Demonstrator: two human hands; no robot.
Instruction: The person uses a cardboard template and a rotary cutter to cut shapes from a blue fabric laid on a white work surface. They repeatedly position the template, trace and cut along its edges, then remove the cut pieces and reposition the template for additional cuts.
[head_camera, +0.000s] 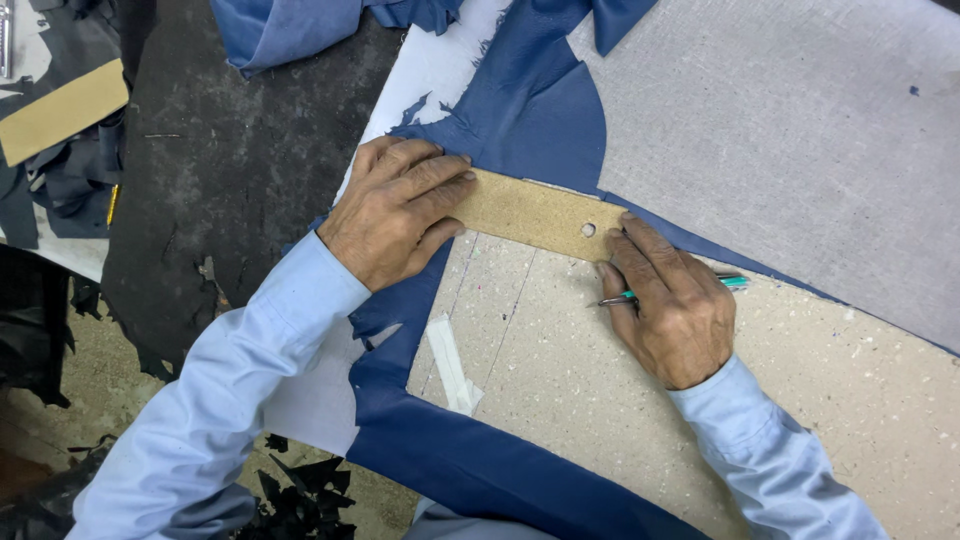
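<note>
Under the left hand (393, 213), the near end of the tan fibreboard strip (535, 213) is covered, so its full length can't be judged. The right hand (668, 303) hides most of the slim green-handled tool (733, 283); its tip is too small to identify. Beyond both hands, the blue leather sheet (540, 100) runs off the top edge.

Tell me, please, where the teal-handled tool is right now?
In the head view, the teal-handled tool is in the right hand, right of centre, beside the cardboard strip.

A speckled beige worktable (640, 400) carries blue leather (530, 100), grey sheet (800, 130) and a tape strip (450, 365).
</note>
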